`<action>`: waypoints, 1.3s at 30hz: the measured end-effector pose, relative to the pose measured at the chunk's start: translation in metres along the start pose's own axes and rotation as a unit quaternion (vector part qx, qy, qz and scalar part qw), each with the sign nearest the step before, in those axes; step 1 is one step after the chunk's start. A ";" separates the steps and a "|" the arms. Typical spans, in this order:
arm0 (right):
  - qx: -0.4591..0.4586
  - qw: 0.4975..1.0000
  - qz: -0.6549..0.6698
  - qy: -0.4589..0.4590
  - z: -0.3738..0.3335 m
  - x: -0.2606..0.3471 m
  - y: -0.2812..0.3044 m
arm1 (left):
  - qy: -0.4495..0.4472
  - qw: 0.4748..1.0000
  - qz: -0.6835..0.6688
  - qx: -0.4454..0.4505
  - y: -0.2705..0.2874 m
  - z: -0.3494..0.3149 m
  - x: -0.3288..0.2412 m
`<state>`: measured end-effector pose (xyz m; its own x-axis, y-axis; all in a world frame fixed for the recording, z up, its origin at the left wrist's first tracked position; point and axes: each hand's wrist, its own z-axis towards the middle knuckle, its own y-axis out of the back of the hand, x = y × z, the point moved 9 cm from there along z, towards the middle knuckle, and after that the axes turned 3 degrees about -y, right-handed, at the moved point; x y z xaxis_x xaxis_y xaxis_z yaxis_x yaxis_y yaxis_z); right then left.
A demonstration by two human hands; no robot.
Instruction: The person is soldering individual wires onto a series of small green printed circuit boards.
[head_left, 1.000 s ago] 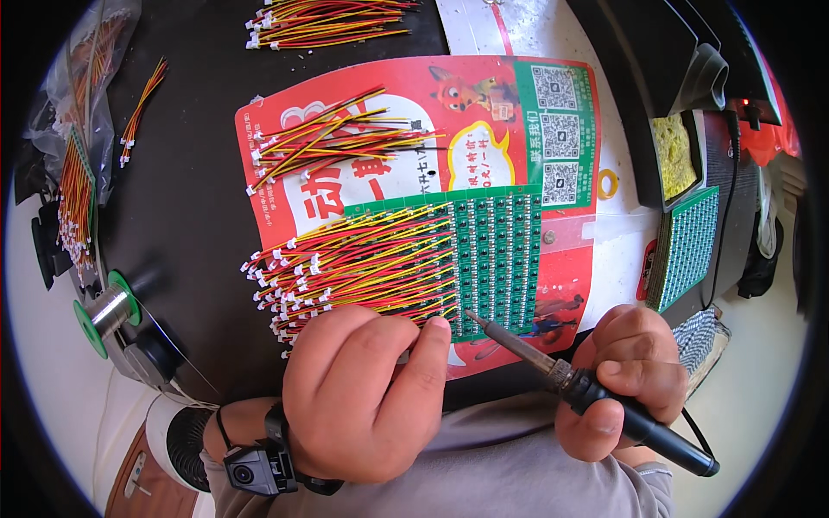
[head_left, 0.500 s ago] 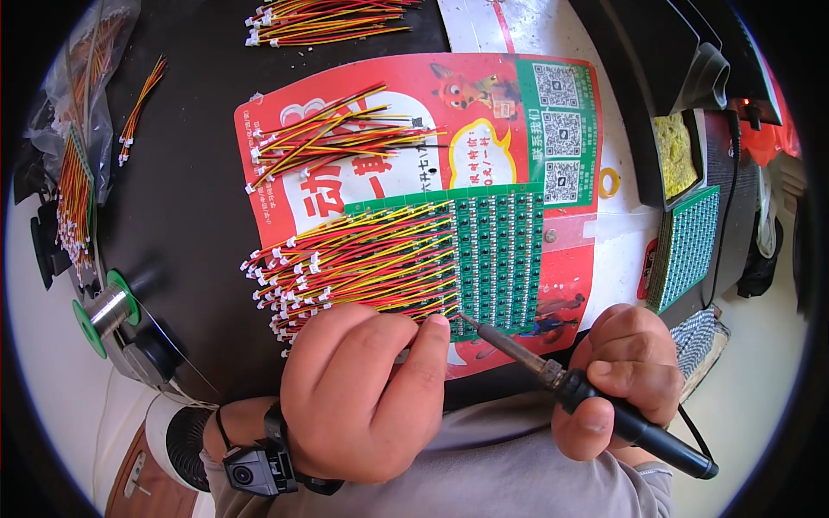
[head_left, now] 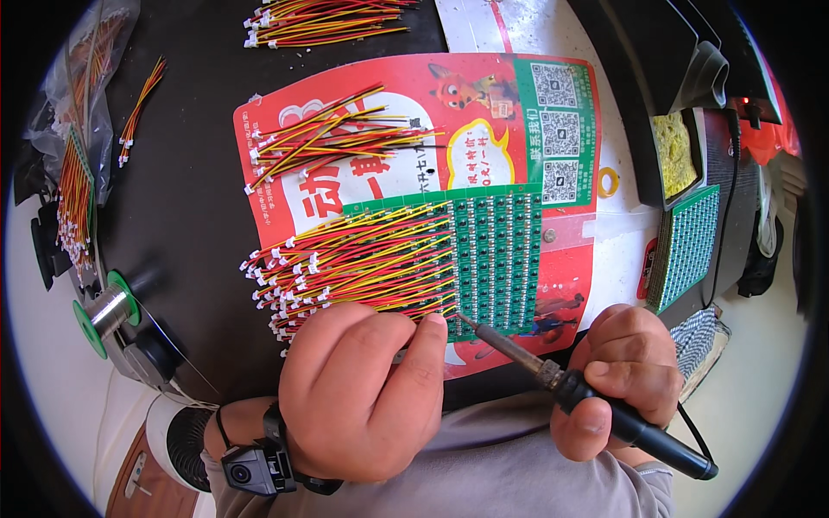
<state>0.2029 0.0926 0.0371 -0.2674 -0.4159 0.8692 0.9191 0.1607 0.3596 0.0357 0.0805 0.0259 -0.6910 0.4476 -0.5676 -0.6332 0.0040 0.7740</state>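
A green circuit board panel (head_left: 501,259) lies in front of me, its right part showing bare rows of small components. Across its left part run many red and yellow wires (head_left: 371,255) with white connectors out to the left. My left hand (head_left: 363,397) is at the panel's near edge, thumb and forefinger pinched on a wire end; the fingers hide most of that wire. In my right hand (head_left: 626,371) is a soldering iron (head_left: 574,393), gripped by its black handle. Its tip points up and left, beside my left fingertips at the lowest wires.
The panel rests on a red printed sheet (head_left: 570,250). Loose wires (head_left: 337,138) lie beyond it, another bunch (head_left: 332,22) farther back. A solder spool (head_left: 108,312) and bagged wires (head_left: 78,198) are at left. Stacked panels (head_left: 688,250) and a yellow sponge (head_left: 676,155) stand at right.
Almost nothing differs. Both hands and the iron hold nearly the same place, with only a very slight shift in the picture.
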 end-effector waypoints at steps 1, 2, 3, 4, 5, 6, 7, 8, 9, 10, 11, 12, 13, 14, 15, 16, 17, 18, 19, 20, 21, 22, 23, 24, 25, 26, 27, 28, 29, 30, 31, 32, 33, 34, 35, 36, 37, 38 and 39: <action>0.001 1.000 -0.003 -0.004 0.000 -0.001 0.000 | -0.001 1.000 -0.001 0.000 -0.001 0.000 0.000; 0.001 1.000 -0.005 -0.005 0.000 -0.001 0.000 | -0.003 1.000 -0.002 -0.001 -0.002 0.001 0.000; -0.001 1.000 -0.011 -0.003 -0.001 -0.001 0.000 | -0.004 1.000 -0.002 -0.002 -0.002 0.001 0.001; -0.002 1.000 -0.018 -0.002 -0.001 -0.001 -0.001 | -0.005 1.000 -0.003 -0.003 -0.003 0.000 0.001; -0.003 1.000 -0.018 -0.002 -0.002 0.000 -0.001 | -0.006 1.000 0.000 -0.004 -0.003 0.000 0.001; -0.019 0.999 -0.028 -0.012 -0.004 0.000 0.000 | -0.007 1.000 0.003 -0.006 -0.002 0.001 0.000; -0.034 0.998 -0.038 -0.020 -0.005 -0.001 0.001 | -0.006 1.000 0.004 -0.007 -0.002 0.000 0.001; -0.034 0.999 -0.037 -0.020 -0.005 -0.001 0.002 | -0.008 1.000 0.006 -0.010 -0.002 0.000 0.000; -0.031 0.999 -0.017 -0.020 -0.004 -0.002 0.004 | -0.011 1.000 0.007 -0.013 -0.001 0.000 0.000; -0.028 0.999 0.003 -0.020 -0.004 -0.002 0.004 | -0.011 1.000 0.008 -0.013 -0.002 -0.001 0.000; -0.028 0.999 0.004 -0.019 -0.004 -0.002 0.004 | -0.006 1.000 0.008 -0.019 -0.001 -0.002 0.001; -0.029 0.999 0.000 -0.018 -0.004 -0.002 0.003 | -0.002 1.000 0.009 -0.024 -0.001 -0.002 0.002; -0.030 0.999 -0.003 -0.016 -0.003 -0.001 0.003 | -0.003 1.000 0.011 -0.025 -0.001 -0.002 0.001; -0.032 0.999 -0.001 -0.013 -0.003 0.000 0.004 | 0.000 0.999 0.016 -0.031 -0.001 -0.001 0.000; -0.045 0.999 -0.010 -0.006 -0.004 0.001 0.007 | 0.003 0.999 0.020 -0.037 0.000 -0.001 -0.001; -0.058 0.998 -0.015 0.002 -0.006 0.001 0.008 | 0.003 0.999 0.029 -0.038 -0.001 -0.001 -0.001; -0.059 0.998 -0.007 0.007 -0.007 0.001 0.008 | 0.001 0.999 0.023 -0.045 -0.002 -0.002 0.000; -0.068 0.997 -0.021 0.016 -0.008 0.002 0.009 | -0.001 0.999 0.017 -0.051 -0.001 -0.002 0.000; -0.078 0.996 -0.037 0.024 -0.010 0.002 0.010 | -0.003 0.998 0.025 -0.053 -0.001 -0.001 0.000; -0.087 0.995 -0.040 0.034 -0.011 0.002 0.011 | 0.003 0.998 0.007 -0.058 0.000 -0.002 0.001; -0.088 0.995 -0.033 0.040 -0.013 0.004 0.010 | 0.009 0.998 -0.012 -0.063 0.003 -0.001 0.003; -0.091 0.995 -0.038 0.022 -0.014 0.003 0.010 | 0.026 0.997 -0.052 -0.050 0.013 0.008 0.005; -0.092 0.995 -0.036 0.006 -0.015 0.003 0.010 | 0.027 0.997 -0.041 -0.051 0.028 0.010 0.007; -0.067 0.997 -0.026 -0.007 -0.012 0.004 0.008 | 0.046 0.997 0.021 -0.065 0.048 0.010 0.016; -0.071 0.997 -0.037 -0.008 -0.016 0.001 0.009 | 0.056 0.994 0.062 -0.077 0.052 0.010 0.030; -0.055 0.997 -0.044 -0.019 -0.016 -0.001 0.009 | 0.113 0.984 0.075 -0.115 0.061 0.009 0.048; -0.039 0.997 -0.053 -0.031 -0.017 -0.003 0.007 | 0.171 0.970 0.086 -0.152 0.067 0.007 0.066; -0.039 0.998 -0.049 -0.027 -0.016 -0.001 0.010 | 0.192 0.965 0.103 -0.145 0.070 0.008 0.080; -0.037 0.997 -0.052 -0.029 -0.017 -0.001 0.009 | 0.190 0.965 0.103 -0.150 0.070 0.010 0.087; -0.036 0.997 -0.056 -0.032 -0.017 -0.001 0.009 | 0.189 0.968 0.077 -0.150 0.067 0.012 0.094; -0.035 0.997 -0.055 -0.029 -0.016 0.000 0.007 | 0.188 0.969 0.051 -0.149 0.063 0.012 0.098; -0.039 0.997 -0.052 -0.029 -0.015 0.001 0.007 | 0.188 0.969 0.052 -0.151 0.063 0.011 0.099; -0.044 0.997 -0.049 -0.028 -0.015 0.001 0.008 | 0.199 0.969 0.040 -0.143 0.060 0.010 0.101; -0.045 0.997 -0.050 -0.028 -0.014 0.000 0.009 | 0.209 0.968 0.027 -0.135 0.058 0.010 0.103; -0.047 0.997 -0.051 -0.018 -0.014 0.000 0.011 | 0.207 0.969 0.026 -0.135 0.058 0.010 0.102; -0.049 0.997 -0.053 -0.008 -0.013 0.000 0.012 | 0.227 0.965 0.024 -0.130 0.059 0.008 0.104; -0.052 0.997 -0.056 -0.009 -0.014 -0.001 0.014 | 0.246 0.961 0.021 -0.124 0.057 0.007 0.106; -0.047 0.998 -0.049 -0.008 -0.015 -0.002 0.015 | 0.243 0.962 0.018 -0.121 0.057 0.007 0.107; -0.043 0.998 -0.042 -0.008 -0.016 -0.003 0.015 | 0.244 0.960 -0.004 -0.136 0.059 0.005 0.109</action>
<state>0.2224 0.0819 0.0342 -0.3485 -0.4110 0.8424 0.9144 0.0483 0.4018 -0.0749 0.1339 0.0113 -0.7253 -0.0231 -0.6880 -0.6605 -0.2583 0.7050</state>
